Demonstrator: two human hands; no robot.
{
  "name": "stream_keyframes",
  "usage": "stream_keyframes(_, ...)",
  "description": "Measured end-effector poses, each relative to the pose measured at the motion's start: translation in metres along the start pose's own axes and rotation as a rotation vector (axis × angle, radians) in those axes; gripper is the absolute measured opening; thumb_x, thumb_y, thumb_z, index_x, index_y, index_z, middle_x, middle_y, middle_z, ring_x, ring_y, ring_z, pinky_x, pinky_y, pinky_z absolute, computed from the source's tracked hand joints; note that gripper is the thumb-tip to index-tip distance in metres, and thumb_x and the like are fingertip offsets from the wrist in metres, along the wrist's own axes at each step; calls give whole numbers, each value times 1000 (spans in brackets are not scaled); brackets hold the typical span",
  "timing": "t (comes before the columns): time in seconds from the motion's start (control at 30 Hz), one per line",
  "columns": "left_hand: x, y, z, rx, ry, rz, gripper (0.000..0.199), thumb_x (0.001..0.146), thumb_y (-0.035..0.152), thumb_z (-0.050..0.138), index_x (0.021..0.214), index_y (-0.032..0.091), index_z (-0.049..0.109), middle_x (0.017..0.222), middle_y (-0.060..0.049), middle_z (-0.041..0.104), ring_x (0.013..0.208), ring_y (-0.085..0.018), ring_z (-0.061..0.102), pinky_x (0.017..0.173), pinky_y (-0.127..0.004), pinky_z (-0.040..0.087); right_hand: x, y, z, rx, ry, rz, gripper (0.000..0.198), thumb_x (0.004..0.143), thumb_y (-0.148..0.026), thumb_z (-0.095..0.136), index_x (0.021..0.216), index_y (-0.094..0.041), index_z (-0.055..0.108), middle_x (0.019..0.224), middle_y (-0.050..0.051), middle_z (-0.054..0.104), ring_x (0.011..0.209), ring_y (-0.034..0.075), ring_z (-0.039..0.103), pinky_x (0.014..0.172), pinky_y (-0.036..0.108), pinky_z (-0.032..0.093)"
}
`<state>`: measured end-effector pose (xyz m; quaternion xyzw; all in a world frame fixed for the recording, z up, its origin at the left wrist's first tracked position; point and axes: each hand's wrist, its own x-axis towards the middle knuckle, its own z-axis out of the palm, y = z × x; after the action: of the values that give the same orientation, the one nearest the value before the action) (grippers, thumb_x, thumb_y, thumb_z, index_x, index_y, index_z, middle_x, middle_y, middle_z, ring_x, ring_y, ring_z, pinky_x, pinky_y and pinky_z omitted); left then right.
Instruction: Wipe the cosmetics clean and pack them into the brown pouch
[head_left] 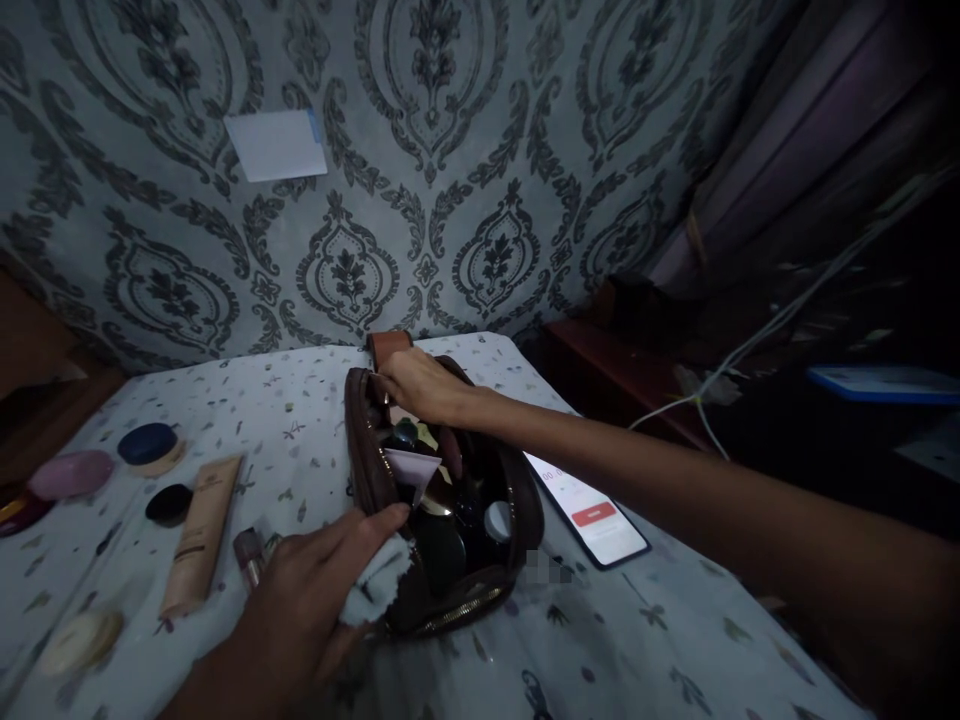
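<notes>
A brown zippered pouch [369,470] lies open on the bed, its inside crowded with cosmetics. Among them are a pale folded card or packet [412,468] and a white round cap [498,521]. My right hand [421,385] reaches across to the pouch's far end, fingers curled down at the rim; what they pinch is hidden. Crumpled in my left hand [319,565] is a light cloth [381,583], pressed against the pouch's near left side, with the index finger lying along the rim.
Left of the pouch are a beige tube [201,535], blue-lidded jar [148,448], black cap [169,505], small lipstick-like tube [250,556], pink bottle [73,474] and cream round item [81,641]. A lit phone [592,515] lies right. Cables [780,320] hang further right.
</notes>
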<state>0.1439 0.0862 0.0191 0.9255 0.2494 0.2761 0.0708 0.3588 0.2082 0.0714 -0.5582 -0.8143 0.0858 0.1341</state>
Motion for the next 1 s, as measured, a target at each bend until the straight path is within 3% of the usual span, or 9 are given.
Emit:
stream_keyframes(0.2, 3, 1, -3, -6, -51, -28, 62, 87, 13, 49, 147, 25, 39, 118, -6, 72, 96, -19, 73, 73, -24, 60, 1, -11, 2, -113, -160, -60, 28, 84, -1, 50, 98, -4, 74, 101, 21, 75, 87, 24, 70, 62, 26, 41)
stream_keyframes(0.3, 3, 2, -3, 7, -37, -18, 59, 88, 13, 48, 145, 25, 39, 114, -6, 73, 90, -18, 74, 67, -22, 59, 1, -12, 3, -102, -171, -70, 27, 85, -2, 51, 99, -4, 74, 104, 21, 75, 89, 23, 70, 64, 26, 42)
stream_keyframes(0.43, 3, 4, -5, 5, -30, -11, 59, 89, 13, 48, 146, 26, 37, 110, -6, 74, 83, -17, 74, 63, -23, 59, 3, -7, 4, -49, -129, -58, 20, 89, -11, 57, 98, -7, 74, 99, 15, 76, 93, 21, 68, 71, 24, 42)
stream_keyframes(0.57, 2, 3, -5, -19, -46, -15, 62, 90, 14, 49, 149, 27, 34, 118, -7, 73, 89, -18, 74, 68, -24, 60, 4, -6, 1, 40, -173, -11, 16, 88, -14, 61, 93, -9, 76, 88, 9, 76, 80, 16, 67, 66, 22, 41)
stream_keyframes(0.73, 2, 1, -4, -45, -50, -9, 63, 91, 14, 48, 150, 27, 33, 122, -8, 71, 97, -19, 73, 75, -26, 61, 0, -8, -6, 153, -207, 54, 23, 79, -1, 60, 94, -10, 76, 81, 4, 75, 73, 13, 67, 62, 18, 41)
stream_keyframes(0.87, 1, 5, -9, -46, -84, -37, 62, 94, 14, 47, 152, 28, 30, 128, -8, 70, 99, -17, 73, 78, -25, 60, -4, -8, -9, 248, -155, 79, 32, 76, 3, 53, 94, -10, 77, 80, 4, 75, 74, 14, 68, 66, 18, 46)
stream_keyframes(1.0, -14, 6, -12, -66, -15, -53, 62, 97, 17, 46, 154, 29, 26, 139, -9, 63, 109, -19, 70, 88, -28, 58, -16, -6, -11, 385, -5, 104, 33, 82, -1, 49, 100, -11, 76, 79, 3, 75, 72, 14, 69, 65, 20, 49)
